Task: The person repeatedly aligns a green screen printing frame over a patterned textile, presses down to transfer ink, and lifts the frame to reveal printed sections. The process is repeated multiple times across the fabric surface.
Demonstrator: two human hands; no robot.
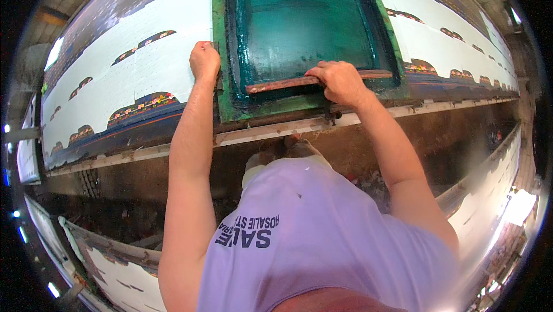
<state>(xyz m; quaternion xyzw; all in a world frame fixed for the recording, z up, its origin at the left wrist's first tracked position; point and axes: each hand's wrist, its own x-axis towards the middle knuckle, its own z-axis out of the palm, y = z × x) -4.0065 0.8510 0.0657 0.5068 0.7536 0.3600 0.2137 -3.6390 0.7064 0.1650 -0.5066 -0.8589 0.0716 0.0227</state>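
Note:
A screen printing frame (223, 96) with green, ink-stained edges lies on the long table before me. Dark teal ink coats its mesh (299, 24). Across the near part of the mesh rests a squeegee (276, 85) with a reddish-brown wooden bar. My right hand (339, 83) is closed over the middle of that bar. At the frame's left edge, my left hand (205, 61) is curled into a fist beside a dark metal piece; whatever its fingers hold is hidden.
White cloth (155, 64) with dark, flower-patterned arched shapes stretches along the table on both sides. A pale rail (259, 126) runs along the near edge, with a small dark clamp (332, 117) by the frame. Another white-covered table (124, 280) stands behind me, across the aisle.

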